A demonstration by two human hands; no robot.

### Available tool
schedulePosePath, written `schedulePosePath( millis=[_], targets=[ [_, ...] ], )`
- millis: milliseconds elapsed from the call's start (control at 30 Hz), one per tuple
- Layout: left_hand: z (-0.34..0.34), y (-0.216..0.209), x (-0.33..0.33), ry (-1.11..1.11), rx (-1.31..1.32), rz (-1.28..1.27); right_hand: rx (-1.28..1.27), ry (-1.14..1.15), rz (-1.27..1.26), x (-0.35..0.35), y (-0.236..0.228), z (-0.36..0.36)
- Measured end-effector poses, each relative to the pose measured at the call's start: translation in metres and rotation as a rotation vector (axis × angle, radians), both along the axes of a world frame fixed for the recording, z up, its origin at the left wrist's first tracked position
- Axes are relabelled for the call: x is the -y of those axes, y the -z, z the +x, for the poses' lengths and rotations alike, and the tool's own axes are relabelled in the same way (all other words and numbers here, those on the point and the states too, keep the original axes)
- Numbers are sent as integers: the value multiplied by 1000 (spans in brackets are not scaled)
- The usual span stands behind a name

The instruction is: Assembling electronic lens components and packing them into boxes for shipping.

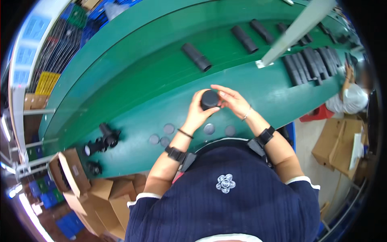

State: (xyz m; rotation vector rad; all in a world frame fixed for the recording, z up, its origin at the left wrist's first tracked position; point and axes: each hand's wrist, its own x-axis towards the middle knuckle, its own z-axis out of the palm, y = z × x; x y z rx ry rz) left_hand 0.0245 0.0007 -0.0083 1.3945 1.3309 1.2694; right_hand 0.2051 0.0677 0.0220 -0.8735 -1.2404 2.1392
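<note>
My left hand is wrapped round a short black cylindrical part, whose round dark end faces up. Close against its right side is my right hand, with fingers stretched out and apart; whether the fingertips touch the part is hard to tell. Several flat round dark discs lie on the green table near my forearms, among them one disc just below my hands and another disc to its right.
Black tubes lie on the green conveyor belt beyond; more tubes are stacked at right beside a slanted pale post. Black fittings sit at left above open cardboard boxes. A co-worker sits far right.
</note>
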Motion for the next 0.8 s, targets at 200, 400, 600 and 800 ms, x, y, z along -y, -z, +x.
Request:
schedulePosePath(
  millis=[200,400,600,800],
  targets=[
    [-2,-19,19,-20,84,-146,54,-17,60,11,3,-19],
    [-9,-14,26,-1,641,-318,44,-21,-4,17,5,-30],
    [-3,-17,26,-14,539,-302,41,-21,52,18,0,-35],
    [-5,-20,19,60,463,-246,-11,38,169,20,0,-35]
  ],
)
